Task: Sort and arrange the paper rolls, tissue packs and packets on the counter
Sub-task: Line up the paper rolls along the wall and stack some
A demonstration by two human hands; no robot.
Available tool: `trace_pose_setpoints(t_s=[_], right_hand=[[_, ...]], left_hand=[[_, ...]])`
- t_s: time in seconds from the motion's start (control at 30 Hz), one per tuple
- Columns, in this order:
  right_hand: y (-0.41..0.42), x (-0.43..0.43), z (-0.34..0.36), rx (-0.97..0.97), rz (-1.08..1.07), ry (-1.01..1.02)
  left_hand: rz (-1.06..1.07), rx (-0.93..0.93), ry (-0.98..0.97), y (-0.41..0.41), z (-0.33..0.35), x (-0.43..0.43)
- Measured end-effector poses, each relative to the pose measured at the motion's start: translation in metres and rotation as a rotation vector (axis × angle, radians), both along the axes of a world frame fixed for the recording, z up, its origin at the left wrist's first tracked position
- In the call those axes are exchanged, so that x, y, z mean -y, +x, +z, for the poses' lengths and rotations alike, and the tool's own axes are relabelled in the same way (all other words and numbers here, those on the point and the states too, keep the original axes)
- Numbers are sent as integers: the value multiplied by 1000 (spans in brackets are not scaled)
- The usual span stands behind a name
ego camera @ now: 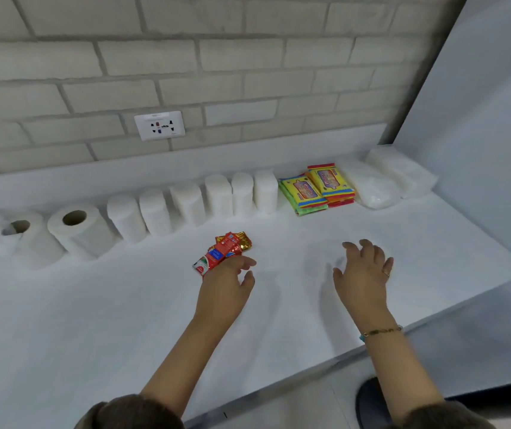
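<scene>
Several white paper rolls (186,205) stand in a row along the back of the white counter (93,320); the two leftmost (76,230) show their cardboard cores. Right of the row lie two stacks of colourful tissue packs (317,187), then clear plastic packs of white tissues (375,185) in the corner. A small pile of red and gold packets (226,250) lies mid-counter. My left hand (228,281) rests right at the pile's near end, fingers loosely spread, touching or just off it. My right hand (364,270) hovers open over bare counter to the right.
A brick wall with a power socket (159,125) runs behind the counter. A plain white panel (480,134) closes the right side. The counter's front edge (310,371) runs diagonally below my forearms, with floor and a dark round object (372,400) beneath.
</scene>
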State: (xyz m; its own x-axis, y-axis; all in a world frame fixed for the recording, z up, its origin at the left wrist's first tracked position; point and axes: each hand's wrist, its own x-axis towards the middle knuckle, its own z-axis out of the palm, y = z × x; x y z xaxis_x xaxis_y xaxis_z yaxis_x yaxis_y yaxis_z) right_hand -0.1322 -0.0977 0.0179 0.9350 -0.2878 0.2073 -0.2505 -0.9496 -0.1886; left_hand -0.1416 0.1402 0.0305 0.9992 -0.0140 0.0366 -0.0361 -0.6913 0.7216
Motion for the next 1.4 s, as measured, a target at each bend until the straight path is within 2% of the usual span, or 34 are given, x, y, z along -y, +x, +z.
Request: trace_pose_setpoints(t_s=[0.17, 0.37, 0.57, 0.83, 1.07, 1.23, 1.4], right_hand=[[-2, 24, -12, -67, -27, 30], [1, -9, 10, -21, 134, 178], [0, -134, 41, 129, 531, 290], [18, -330, 58, 150, 896, 307], [75, -480, 79, 210, 935, 253], [105, -533, 68, 183, 908, 172], [114, -540, 53, 166, 910, 114]], left_hand=[[23, -17, 41, -5, 1, 5], [159, 7, 38, -6, 8, -40], [318, 56, -14, -12, 14, -120], [453, 63, -73, -28, 11, -268], [477, 68, -78, -27, 7, -377], [435, 52, -73, -19, 9, -414], [403, 31, -108, -13, -3, -423]])
